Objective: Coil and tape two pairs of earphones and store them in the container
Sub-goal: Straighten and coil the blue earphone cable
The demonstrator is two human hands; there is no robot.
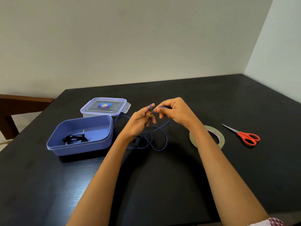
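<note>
A pair of blue earphones (160, 137) trails in loose loops on the black table (179, 185), with one end lifted between my hands. My left hand (141, 121) pinches the cable near a small yellow part. My right hand (174, 112) pinches the same cable just to the right, a loop arching over its fingers. A coiled pair of black earphones (74, 138) lies inside the open blue container (97, 145) at the left. A roll of clear tape (219, 137) lies flat to the right, partly behind my right wrist.
Red-handled scissors (247, 137) lie right of the tape. The container's clear lid (104, 107) with purple clips sits behind the container. A brown wooden chair (19, 105) stands off the table's left edge. Walls close the back and right sides.
</note>
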